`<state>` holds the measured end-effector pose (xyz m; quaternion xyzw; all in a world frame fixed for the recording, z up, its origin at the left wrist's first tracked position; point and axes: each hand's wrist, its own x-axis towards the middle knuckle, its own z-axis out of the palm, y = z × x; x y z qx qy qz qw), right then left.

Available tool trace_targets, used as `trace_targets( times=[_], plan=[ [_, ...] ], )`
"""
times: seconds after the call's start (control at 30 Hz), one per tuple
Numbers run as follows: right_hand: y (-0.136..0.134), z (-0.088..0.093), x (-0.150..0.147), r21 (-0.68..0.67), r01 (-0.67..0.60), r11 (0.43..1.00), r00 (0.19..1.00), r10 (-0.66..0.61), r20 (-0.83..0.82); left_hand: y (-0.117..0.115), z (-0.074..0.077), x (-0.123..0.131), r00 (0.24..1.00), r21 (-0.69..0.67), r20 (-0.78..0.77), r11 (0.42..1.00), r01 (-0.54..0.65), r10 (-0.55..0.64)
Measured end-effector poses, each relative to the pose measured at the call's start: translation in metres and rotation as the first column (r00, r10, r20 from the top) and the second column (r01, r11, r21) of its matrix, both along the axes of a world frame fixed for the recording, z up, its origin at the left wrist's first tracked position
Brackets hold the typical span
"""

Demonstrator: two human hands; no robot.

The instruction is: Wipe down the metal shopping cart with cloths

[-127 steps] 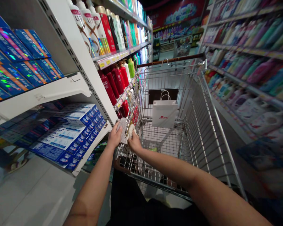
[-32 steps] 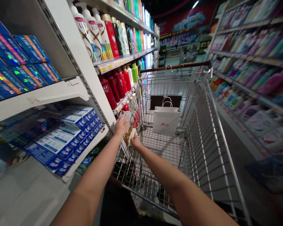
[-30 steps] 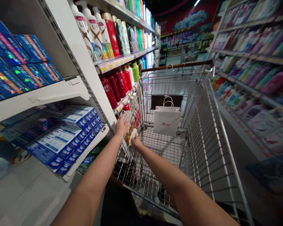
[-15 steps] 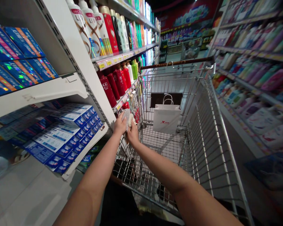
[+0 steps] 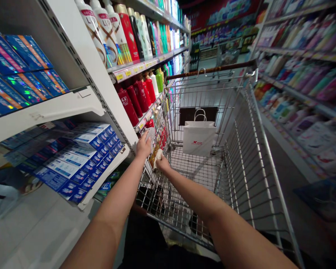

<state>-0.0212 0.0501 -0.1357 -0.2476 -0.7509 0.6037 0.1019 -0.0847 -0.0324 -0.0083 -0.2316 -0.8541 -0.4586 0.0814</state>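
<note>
Over the left side of a wire shopping cart (image 5: 264, 149), my left hand (image 5: 143, 145) is closed on a grey cloth (image 5: 150, 135). Just right of it and a little lower, my right hand (image 5: 162, 164) grips a cream cloth (image 5: 158, 157). The two hands are apart. Hanging inside the far end of the cart is a white paper bag (image 5: 199, 139) with red print. Dark red pump bottles (image 5: 128, 106) stand on a shelf beyond my left hand.
Blue-and-white boxes (image 5: 70, 164) are stacked on a low shelf at left, with blue boxes (image 5: 30, 84) above. Shelves of bottles (image 5: 305, 82) line the right side. Another cart (image 5: 226, 56) is farther down the aisle. A person's foot (image 5: 32, 185) shows at lower left.
My hands, together before, have separated. My right hand has moved down and slightly right with the cream cloth, while my left hand keeps the grey cloth near the shelf.
</note>
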Motion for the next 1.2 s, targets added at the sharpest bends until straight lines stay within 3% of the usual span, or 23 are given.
trace_targets(
  times=[0.17, 0.27, 0.4, 0.53, 0.63, 0.73, 0.93, 1.07, 1.2],
  plan=[
    [-0.014, 0.052, -0.007, 0.078, 0.094, 0.992, 0.983, -0.080, -0.164, -0.001, 0.001, 0.001, 1.000, 0.010, 0.000, 1.000, -0.012, 0.012],
    [-0.021, 0.068, -0.006, 0.110, 0.113, 0.987, 0.969, -0.085, -0.230, -0.002, 0.003, 0.004, 1.000, -0.004, -0.009, 1.000, -0.011, 0.011],
    [-0.025, 0.054, 0.002, 0.136, 0.099, 0.986, 0.978, -0.072, -0.195, -0.002, 0.002, 0.002, 1.000, 0.020, -0.023, 1.000, 0.012, -0.012],
    [-0.029, 0.031, 0.010, 0.125, 0.086, 0.988, 0.996, -0.087, -0.001, -0.002, -0.001, -0.001, 1.000, 0.036, -0.001, 0.999, 0.007, -0.007],
    [-0.028, 0.023, 0.011, 0.073, 0.081, 0.994, 0.993, -0.087, 0.077, -0.002, 0.000, 0.000, 1.000, 0.013, -0.004, 1.000, 0.008, -0.008],
    [-0.021, 0.027, 0.006, 0.016, 0.089, 0.996, 0.996, -0.089, 0.016, -0.001, 0.001, 0.002, 1.000, -0.001, -0.028, 1.000, 0.010, -0.010],
    [-0.011, 0.056, -0.005, 0.041, 0.096, 0.994, 0.949, -0.079, -0.304, -0.002, 0.001, 0.001, 1.000, 0.040, -0.016, 0.999, 0.015, -0.014],
    [-0.012, 0.061, -0.001, 0.077, 0.071, 0.995, 0.947, -0.043, -0.319, -0.002, 0.000, 0.000, 1.000, 0.043, -0.011, 0.999, 0.014, -0.013],
    [-0.014, 0.049, 0.005, 0.114, 0.061, 0.992, 0.961, -0.028, -0.277, -0.001, 0.002, 0.002, 1.000, 0.040, -0.004, 0.999, 0.002, -0.002]
  ],
)
